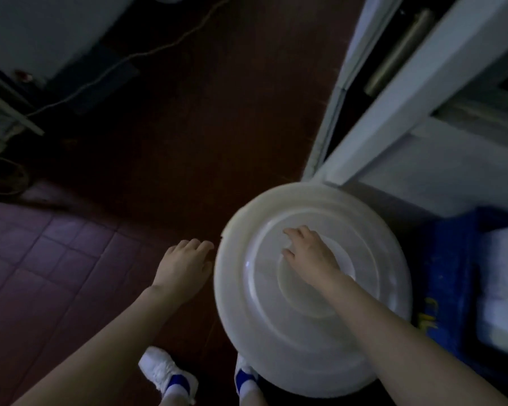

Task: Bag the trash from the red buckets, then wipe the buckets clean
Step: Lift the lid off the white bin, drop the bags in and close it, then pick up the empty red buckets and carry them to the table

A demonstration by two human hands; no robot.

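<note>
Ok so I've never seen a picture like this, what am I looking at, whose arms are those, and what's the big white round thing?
There is no machine here. A person wears a camera on their head, so this single picture looks down along their own bare arms. The big round thing is a white plastic lid; whatever it covers is hidden beneath it. The right hand rests on top of the lid with its fingers spread. The left hand is beside the lid's rim, relaxed and holding nothing; I cannot tell if it touches the rim. Below are the person's white shoes on a dark red floor. A pale cable runs across the floor, and a blue crate stands to the right.
</note>
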